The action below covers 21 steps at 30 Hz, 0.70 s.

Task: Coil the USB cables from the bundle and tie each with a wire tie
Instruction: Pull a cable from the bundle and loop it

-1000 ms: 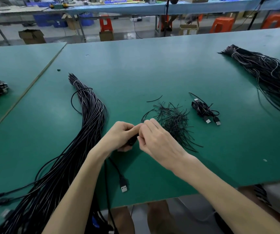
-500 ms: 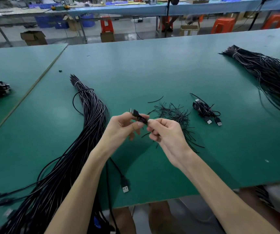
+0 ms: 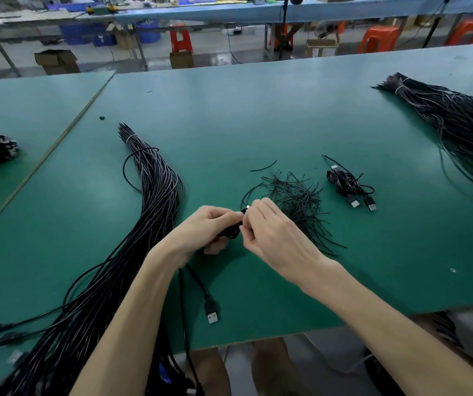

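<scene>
In the head view, a half-coiled cable (image 3: 231, 231) is gripped by the left hand (image 3: 209, 227) and pinched by the right hand (image 3: 275, 238) mid-counter (image 3: 258, 110), its plug (image 3: 212, 312) trailing toward the near edge. Few finished coils (image 3: 346, 184) are seen beside the wire ties (image 3: 295, 198). The bundle (image 3: 149, 195) at left is judged barely begun, with bare room toward the far edge.

cable bundle (image 3: 155, 195) left on table (image 3: 258, 110), wire ties (image 3: 295, 195) centre, coiled cable (image 3: 346, 185) right

The green table (image 3: 258, 110) bears a cable bundle (image 3: 155, 190), loose wire ties (image 3: 298, 198), a coiled cable (image 3: 344, 182) and another bundle (image 3: 458, 127).
</scene>
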{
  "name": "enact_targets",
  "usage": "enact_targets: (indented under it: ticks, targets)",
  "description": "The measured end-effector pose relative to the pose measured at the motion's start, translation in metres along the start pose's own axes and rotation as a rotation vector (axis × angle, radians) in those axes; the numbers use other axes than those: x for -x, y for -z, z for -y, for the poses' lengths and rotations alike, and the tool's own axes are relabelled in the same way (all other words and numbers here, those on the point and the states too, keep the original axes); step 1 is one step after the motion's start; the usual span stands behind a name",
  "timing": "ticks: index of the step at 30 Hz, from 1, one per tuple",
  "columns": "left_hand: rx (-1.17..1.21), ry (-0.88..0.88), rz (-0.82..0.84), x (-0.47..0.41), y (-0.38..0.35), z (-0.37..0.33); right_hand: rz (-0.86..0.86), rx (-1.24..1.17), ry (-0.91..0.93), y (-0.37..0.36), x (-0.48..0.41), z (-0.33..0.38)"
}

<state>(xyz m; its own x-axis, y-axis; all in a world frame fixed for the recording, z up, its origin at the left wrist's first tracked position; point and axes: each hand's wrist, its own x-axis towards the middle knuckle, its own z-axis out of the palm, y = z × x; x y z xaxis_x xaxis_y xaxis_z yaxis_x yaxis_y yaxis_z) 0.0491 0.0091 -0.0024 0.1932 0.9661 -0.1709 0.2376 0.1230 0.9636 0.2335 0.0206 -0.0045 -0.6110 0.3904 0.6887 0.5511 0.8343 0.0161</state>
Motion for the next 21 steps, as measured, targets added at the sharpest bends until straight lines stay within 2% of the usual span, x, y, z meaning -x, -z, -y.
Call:
enact_targets:
  ticks: [2,6,8,10,14,16,18,21]
  targets:
    - [0.025,-0.025,0.001,0.0,-0.002,-0.001,-0.002,-0.203,-0.193,-0.002,0.004,-0.003]
    - [0.235,-0.056,-0.02,0.0,-0.002,-0.002,-0.012,-0.693,-0.78,0.0,0.007,-0.001]
    - [0.295,-0.074,-0.033,-0.001,0.0,-0.001,-0.06,-0.86,-0.928,0.0,0.005,-0.001]
    - [0.321,-0.125,-0.113,-0.002,0.002,0.001,-0.099,-1.031,-1.037,0.0,0.004,-0.001]
    - [0.136,-0.351,-0.177,-0.002,0.003,0.0,-0.149,-1.4,-1.227,-0.001,0.001,0.004]
    - [0.004,-0.402,-0.208,-0.003,0.002,0.0,-0.161,-1.495,-1.271,-0.003,-0.002,0.006]
    - [-0.049,-0.408,-0.242,-0.004,0.0,0.0,-0.143,-1.429,-1.246,-0.002,-0.002,0.008]
    - [-0.125,-0.376,-0.311,-0.005,-0.002,0.0,-0.074,-1.116,-1.095,-0.003,0.0,0.012]
